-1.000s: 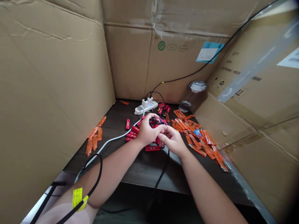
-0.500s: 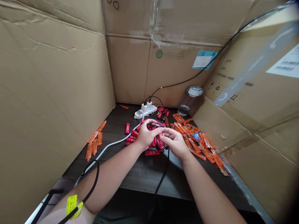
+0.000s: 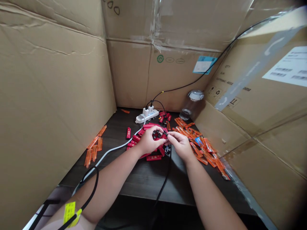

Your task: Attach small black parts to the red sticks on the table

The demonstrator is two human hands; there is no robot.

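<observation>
Over a heap of red printed pieces shaped like lighter cases, my two hands meet at the fingertips. My left hand is closed, its thumb and forefinger curved toward the right; what lies in its grip is largely hidden. Thumb and fingers of my right hand pinch a small black part close to the left fingertips. Small black and metallic parts show among the red pieces below the hands. One red piece lies apart on the left.
Orange translucent pieces spread on the right of the dark table, with several more on the left. Behind stand a white power strip and a bottle. Cables cross the table; cardboard surrounds it.
The fingertips have shifted slightly, and a small black part now shows between the hands where a red piece was by my right fingers. The whole view has moved a little.
</observation>
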